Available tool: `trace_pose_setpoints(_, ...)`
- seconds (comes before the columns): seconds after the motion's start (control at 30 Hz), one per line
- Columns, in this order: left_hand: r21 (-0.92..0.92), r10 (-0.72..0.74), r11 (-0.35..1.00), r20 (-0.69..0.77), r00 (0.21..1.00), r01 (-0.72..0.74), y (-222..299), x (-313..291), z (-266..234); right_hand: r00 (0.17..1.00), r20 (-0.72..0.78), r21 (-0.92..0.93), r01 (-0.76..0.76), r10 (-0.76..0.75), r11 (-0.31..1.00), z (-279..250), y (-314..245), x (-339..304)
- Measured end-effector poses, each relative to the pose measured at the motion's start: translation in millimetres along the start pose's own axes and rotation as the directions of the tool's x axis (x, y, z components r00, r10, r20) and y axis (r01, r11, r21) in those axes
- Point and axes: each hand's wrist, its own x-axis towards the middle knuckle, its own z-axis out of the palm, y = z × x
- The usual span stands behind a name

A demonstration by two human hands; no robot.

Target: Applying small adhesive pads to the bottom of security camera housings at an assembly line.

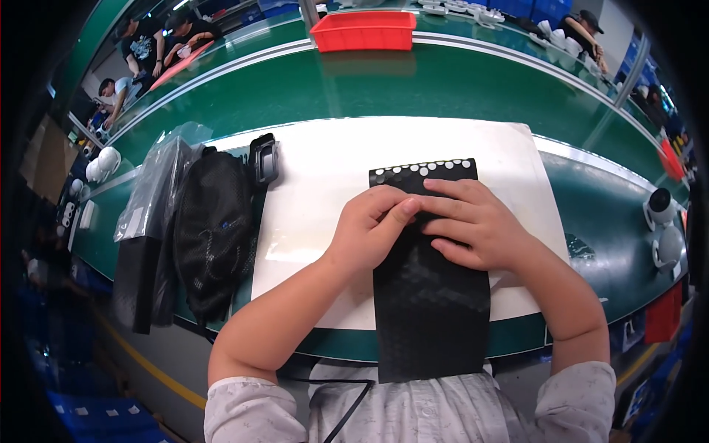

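A long black sheet of round stickers point(432, 325) lies on the white board and hangs over the table's near edge toward my lap. Along its far end runs a row of pale round spots. My left hand point(369, 227) is over the sheet's left side, thumb and forefinger pinched together; whatever is between them is too small or hidden to name. Flat across the sheet's right side rests my right hand point(484, 225), its fingers spread and its fingertips close to the left hand's pinch.
Left of the white board point(310, 221) lie a black mesh bag point(214, 236), a small black frame-like part point(264, 160) and black sheets in clear plastic point(151, 214). White rounded parts point(667, 247) stand far right. A red bin point(363, 32) sits beyond; several people work farther off.
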Motion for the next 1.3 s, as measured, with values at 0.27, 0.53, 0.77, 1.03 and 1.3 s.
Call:
trace_pose_setpoints(0.27, 0.021, 0.067, 0.997, 0.058, 0.996, -0.068, 3.8, 1.3, 0.5, 0.999, -0.043, 0.078, 0.024, -0.021, 0.997, 0.1, 2.9, -0.9)
trace_pose_setpoints(0.53, -0.078, 0.020, 0.997, 0.100, 0.995, -0.012, 1.1, -0.3, 0.8, 0.997, -0.072, 0.060, 0.007, -0.002, 0.998, 0.2, 0.5, -0.1)
trace_pose_setpoints(0.77, -0.329, -0.105, 0.933, 0.141, 0.984, 0.147, 2.2, 2.2, -1.0, 0.979, -0.145, 0.077, -0.130, 0.140, 0.989, 1.9, 1.6, -0.9)
trace_pose_setpoints(1.03, -0.295, -0.206, 0.928, 0.099, 0.974, 0.226, 2.8, 2.5, -1.3, 0.983, -0.094, 0.138, -0.143, 0.156, 0.980, 2.4, 0.9, 0.8)
trace_pose_setpoints(1.3, -0.319, -0.218, 0.918, 0.094, 0.971, 0.237, 2.5, 1.9, -0.4, 0.978, -0.014, 0.139, -0.206, 0.210, 0.969, 0.1, 0.4, -1.3)
